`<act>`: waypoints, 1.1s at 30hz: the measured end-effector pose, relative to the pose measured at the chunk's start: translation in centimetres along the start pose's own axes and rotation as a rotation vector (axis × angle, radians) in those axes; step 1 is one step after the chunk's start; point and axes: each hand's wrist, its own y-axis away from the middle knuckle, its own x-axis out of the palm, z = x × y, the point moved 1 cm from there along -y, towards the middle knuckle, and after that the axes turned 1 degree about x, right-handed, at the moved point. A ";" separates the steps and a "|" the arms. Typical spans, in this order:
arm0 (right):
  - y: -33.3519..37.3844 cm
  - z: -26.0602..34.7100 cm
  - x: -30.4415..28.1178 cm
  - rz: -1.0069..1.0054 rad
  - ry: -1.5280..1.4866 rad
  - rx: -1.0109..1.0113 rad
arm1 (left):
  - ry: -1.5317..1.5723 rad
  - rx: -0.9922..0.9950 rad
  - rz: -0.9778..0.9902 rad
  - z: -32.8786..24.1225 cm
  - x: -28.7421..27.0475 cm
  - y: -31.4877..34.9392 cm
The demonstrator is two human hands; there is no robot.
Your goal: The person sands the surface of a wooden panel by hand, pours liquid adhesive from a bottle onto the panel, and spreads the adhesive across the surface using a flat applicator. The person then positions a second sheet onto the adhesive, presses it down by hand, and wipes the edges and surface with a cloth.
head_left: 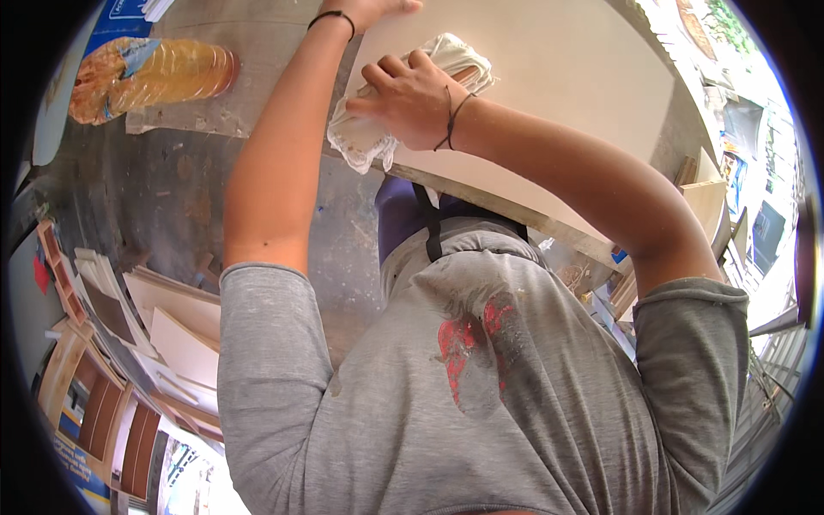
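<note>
My right hand (412, 99) presses a bunched white cloth (356, 142) onto the pale flat board (558, 86), its fingers curled over the fabric. The cloth lies at the near left edge of the board and hangs a little past it. My left hand (373, 10) is at the top edge of the view, by the board's left side. Only part of it shows; one digit is stretched out, and nothing is seen in it. The other fingers are cut off by the picture's edge.
A clear plastic bottle (184, 73) of yellowish liquid lies at the left on the worn grey surface (193, 120). Cut boards (176, 313) and wooden frames (94, 395) are stacked at lower left. More wood pieces (704, 189) stand beyond my right arm.
</note>
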 end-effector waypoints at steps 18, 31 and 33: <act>18.7 -0.6 -0.4 0.030 -0.119 0.118 | 0.555 0.247 -0.236 -2.9 7.2 1.8; 2.5 1.4 0.5 -0.140 -0.058 0.117 | 0.467 0.197 -0.207 -1.6 7.5 1.1; 2.1 1.7 0.4 -0.137 -0.047 0.114 | 0.387 0.222 -0.224 -0.2 8.1 0.1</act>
